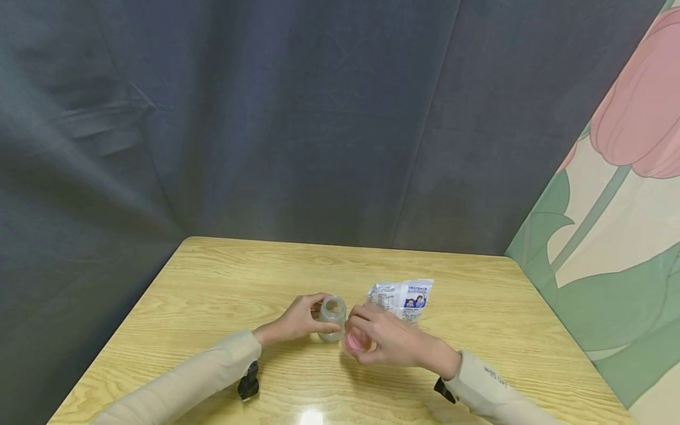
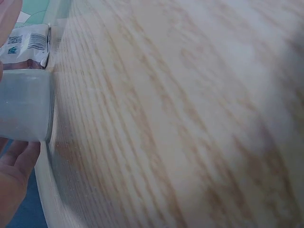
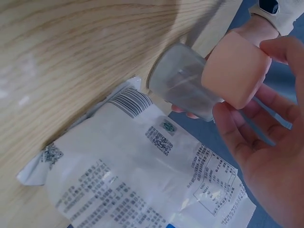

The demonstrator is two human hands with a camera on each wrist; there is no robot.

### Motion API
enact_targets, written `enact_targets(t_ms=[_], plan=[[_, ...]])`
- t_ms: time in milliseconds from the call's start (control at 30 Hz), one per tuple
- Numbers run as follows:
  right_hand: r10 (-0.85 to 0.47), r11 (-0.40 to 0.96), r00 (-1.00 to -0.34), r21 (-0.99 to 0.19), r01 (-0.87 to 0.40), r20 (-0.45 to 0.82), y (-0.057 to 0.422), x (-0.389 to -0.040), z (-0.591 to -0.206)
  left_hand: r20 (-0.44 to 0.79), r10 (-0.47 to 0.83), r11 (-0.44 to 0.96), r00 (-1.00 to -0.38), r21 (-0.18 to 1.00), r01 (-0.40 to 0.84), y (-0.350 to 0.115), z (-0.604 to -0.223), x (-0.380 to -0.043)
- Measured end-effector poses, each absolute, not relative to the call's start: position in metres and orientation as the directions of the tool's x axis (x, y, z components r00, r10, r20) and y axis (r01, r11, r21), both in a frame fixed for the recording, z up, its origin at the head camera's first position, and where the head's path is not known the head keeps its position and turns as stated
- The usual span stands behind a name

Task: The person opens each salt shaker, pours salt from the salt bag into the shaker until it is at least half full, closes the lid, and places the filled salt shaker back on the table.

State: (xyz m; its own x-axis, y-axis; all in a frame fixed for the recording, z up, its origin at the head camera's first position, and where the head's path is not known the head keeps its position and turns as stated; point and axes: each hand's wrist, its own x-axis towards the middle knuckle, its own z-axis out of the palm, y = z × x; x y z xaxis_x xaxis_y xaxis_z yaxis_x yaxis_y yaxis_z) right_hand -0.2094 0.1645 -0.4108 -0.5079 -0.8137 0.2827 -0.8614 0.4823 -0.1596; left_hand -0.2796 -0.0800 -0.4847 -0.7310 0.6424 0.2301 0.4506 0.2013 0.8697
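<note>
My left hand [image 1: 300,320] grips a small clear jar [image 1: 332,310], thumb on the near side and fingers behind it. The jar stands upright on the table with its mouth uncovered. In the left wrist view the frosted-looking jar wall [image 2: 23,104] shows at the left edge. Just right of the jar, my right hand [image 1: 390,336] holds a pink cap [image 1: 357,341] between thumb and fingers. The right wrist view shows the cap [image 3: 235,71] overlapping the jar [image 3: 175,78]. Behind the right hand stands a white printed packet [image 1: 393,295].
The wooden table [image 1: 239,265] backs onto a dark curtain [image 1: 319,147]. At the right is a wall panel with a painted tulip [image 1: 637,106]. In the right wrist view the packet [image 3: 133,152] bears a barcode and printed text, close beside the jar.
</note>
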Motion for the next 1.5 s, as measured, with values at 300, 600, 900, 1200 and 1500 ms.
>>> enact_targets(t_ms=[300,600,900,1200,1500], plan=[[-0.831,0.472,-0.485,-0.117,-0.874,0.273,0.164,-0.21,-0.417,0.231,0.636,0.195,-0.736,0.875,0.443,-0.08,-0.483,-0.278],[-0.842,0.452,-0.464,-0.113,-0.885,0.275,0.164,-0.211,-0.425,0.241,0.624,0.2,-0.743,0.871,0.45,-0.08,-0.482,-0.276],[-0.841,0.488,-0.497,-0.1,-0.867,0.212,0.163,-0.209,-0.428,0.22,0.612,0.216,-0.759,0.877,0.429,-0.079,-0.482,-0.276],[-0.844,0.494,-0.512,-0.141,-0.858,0.16,0.164,-0.209,-0.433,0.233,0.615,0.202,-0.754,0.877,0.436,-0.077,-0.472,-0.269],[-0.86,0.47,-0.492,-0.165,-0.867,0.139,0.165,-0.209,-0.44,0.245,0.621,0.178,-0.745,0.881,0.439,-0.077,-0.451,-0.257]])
